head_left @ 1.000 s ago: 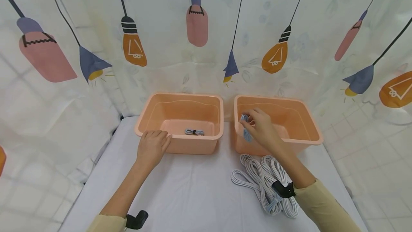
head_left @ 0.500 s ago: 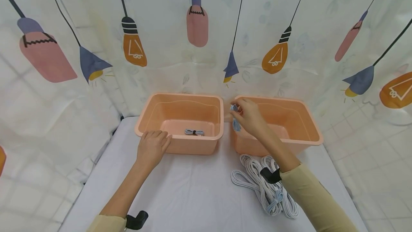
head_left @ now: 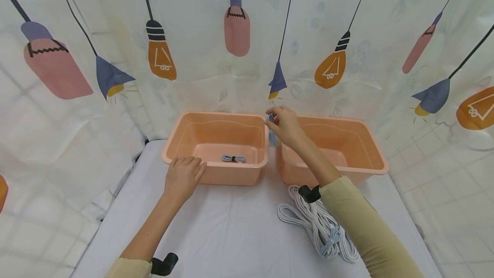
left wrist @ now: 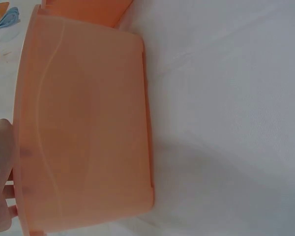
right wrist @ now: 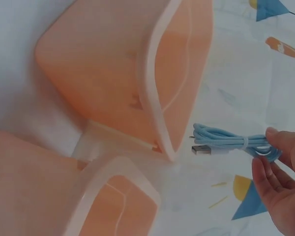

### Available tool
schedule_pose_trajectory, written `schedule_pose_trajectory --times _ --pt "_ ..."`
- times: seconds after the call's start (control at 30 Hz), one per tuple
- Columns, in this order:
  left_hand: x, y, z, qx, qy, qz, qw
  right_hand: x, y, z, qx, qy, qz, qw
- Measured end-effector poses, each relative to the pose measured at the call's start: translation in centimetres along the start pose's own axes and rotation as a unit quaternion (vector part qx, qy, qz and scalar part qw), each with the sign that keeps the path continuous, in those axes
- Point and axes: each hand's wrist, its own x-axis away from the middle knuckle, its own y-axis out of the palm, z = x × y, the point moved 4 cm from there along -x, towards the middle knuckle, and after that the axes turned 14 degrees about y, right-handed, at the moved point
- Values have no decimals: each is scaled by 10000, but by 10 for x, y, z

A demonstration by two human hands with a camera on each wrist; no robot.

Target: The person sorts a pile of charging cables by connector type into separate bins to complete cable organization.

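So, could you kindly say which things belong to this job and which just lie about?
Seemingly in use:
blue bundled USB cable, in right hand
left peach plastic bin, held by left hand
pale black-tied cable inside
right peach plastic bin

Probably incidental:
white coiled cables, possibly waiting
lamp-printed white curtain

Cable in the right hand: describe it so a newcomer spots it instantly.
On the white table are a left peach bin and a right peach bin. In the head view, the right hand appears by the gap between them, pinching a light-blue USB cable. Only this cable is held up: the black-tied cable bundle lies in the left peach bin, the white cable coils on the table.
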Motion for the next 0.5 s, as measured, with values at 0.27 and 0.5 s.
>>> schedule_pose_trajectory --times 0.27,0.5 --pt "0 1 0 44 -38 -19 10000 -21 9 -7 154 10 -66 9999" --pt "0 1 0 10 -17 -6 10000 -36 16 -10 187 104 -113 9997"
